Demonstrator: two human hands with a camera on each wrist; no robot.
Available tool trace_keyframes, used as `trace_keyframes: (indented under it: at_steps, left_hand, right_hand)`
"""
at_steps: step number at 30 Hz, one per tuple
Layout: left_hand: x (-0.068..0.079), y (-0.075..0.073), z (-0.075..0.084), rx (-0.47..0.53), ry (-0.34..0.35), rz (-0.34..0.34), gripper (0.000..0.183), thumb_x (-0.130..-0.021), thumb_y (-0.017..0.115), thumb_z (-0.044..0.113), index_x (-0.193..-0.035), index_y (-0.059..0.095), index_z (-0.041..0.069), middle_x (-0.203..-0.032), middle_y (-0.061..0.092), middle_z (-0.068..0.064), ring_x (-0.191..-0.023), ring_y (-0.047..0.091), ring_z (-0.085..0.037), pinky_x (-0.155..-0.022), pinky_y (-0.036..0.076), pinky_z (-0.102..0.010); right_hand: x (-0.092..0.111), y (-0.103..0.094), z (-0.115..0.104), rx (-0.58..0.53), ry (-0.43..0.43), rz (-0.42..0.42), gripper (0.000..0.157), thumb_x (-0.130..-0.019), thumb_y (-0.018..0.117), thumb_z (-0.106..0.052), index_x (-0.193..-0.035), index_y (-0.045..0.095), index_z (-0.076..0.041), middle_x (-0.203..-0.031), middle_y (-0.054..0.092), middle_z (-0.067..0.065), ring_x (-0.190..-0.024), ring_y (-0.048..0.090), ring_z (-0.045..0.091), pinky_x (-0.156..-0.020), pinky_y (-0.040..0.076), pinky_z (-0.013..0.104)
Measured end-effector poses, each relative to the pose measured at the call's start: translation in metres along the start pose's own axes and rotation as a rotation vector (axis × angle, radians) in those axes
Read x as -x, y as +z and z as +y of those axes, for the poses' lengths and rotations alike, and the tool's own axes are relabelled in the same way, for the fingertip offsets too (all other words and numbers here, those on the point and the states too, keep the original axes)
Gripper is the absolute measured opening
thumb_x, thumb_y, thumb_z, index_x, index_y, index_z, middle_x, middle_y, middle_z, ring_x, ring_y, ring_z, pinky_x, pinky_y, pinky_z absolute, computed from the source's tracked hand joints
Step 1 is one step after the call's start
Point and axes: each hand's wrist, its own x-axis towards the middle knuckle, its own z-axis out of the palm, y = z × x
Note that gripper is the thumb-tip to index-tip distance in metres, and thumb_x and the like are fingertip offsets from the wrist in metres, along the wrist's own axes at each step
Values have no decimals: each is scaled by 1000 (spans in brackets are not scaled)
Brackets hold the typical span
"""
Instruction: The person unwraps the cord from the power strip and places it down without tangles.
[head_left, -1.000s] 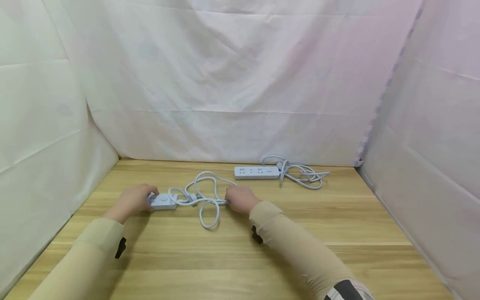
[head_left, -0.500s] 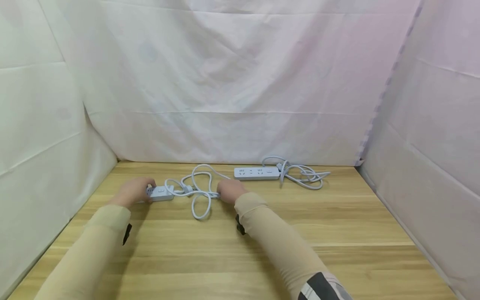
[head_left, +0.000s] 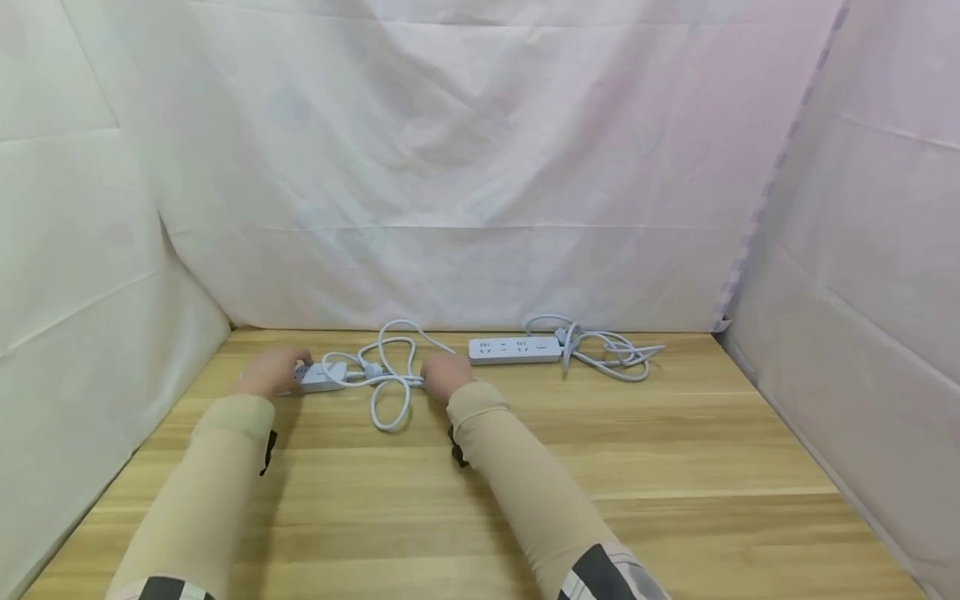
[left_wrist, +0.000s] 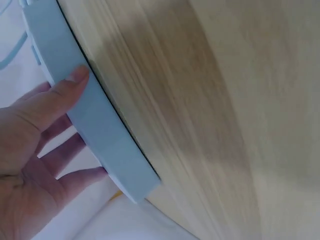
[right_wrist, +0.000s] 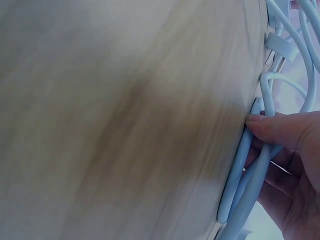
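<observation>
At the table's left side, my left hand (head_left: 273,372) grips the outer end of a white power strip (head_left: 321,379). In the left wrist view its thumb (left_wrist: 70,92) lies on one long side of the strip, the fingers on the opposite side. The strip's cord (right_wrist: 257,175) spreads rightward in loose loops, with its plug (head_left: 372,372) among them. My right hand (head_left: 447,375) pinches overlapping strands of that cord, thumb against fingers, as the right wrist view shows. Part of the strip is hidden beneath the left hand.
A second white power strip (head_left: 514,350) lies just behind and right of my right hand, its coiled cord (head_left: 626,377) to its right. White cloth (head_left: 480,167) hangs along the back and both sides of the wooden table (head_left: 570,450).
Both hands have shifted the left power strip and its cord toward the back of the table. The right hand and the cord have also come leftward. The second strip stays where it was.
</observation>
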Motion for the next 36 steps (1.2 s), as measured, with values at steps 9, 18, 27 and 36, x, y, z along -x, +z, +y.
trace_keyframes:
  at_steps: [9, 18, 27, 36]
  left_hand:
    - [-7, 2, -8, 20, -30, -8, 48, -72, 81, 4, -115, 62, 0, -117, 60, -30, -105, 54, -51, -88, 40, -65]
    - [-18, 2, -24, 12, -48, -18, 50, -72, 83, 6, -118, 62, 3, -119, 59, -28, -107, 53, -52, -89, 39, -65]
    - [-26, 12, -25, 33, 6, 92, 41, -79, 73, 2, -119, 64, -1, -116, 63, -26, -109, 55, -49, -93, 39, -61]
    - [-26, 8, -15, 13, -39, -9, 41, -93, 49, -4, -135, 51, -5, -134, 50, -31, -122, 44, -51, -100, 34, -61]
  right_hand:
    - [-1, 3, -8, -11, 36, 18, 20, -86, 64, -13, -68, 64, -22, -77, 67, -6, -73, 61, 17, -69, 48, 44]
    - [-8, 8, -10, -27, 18, 27, 15, -86, 67, -17, -71, 66, -22, -79, 67, -6, -75, 62, 17, -71, 49, 42]
    - [-13, 7, -7, -1, 11, 51, 14, -90, 64, -17, -78, 71, -21, -84, 68, -2, -81, 63, 19, -69, 51, 42]
    - [-11, -5, -2, -69, -80, -8, 11, -90, 64, -17, -79, 65, -16, -81, 64, -2, -76, 59, 17, -73, 49, 33]
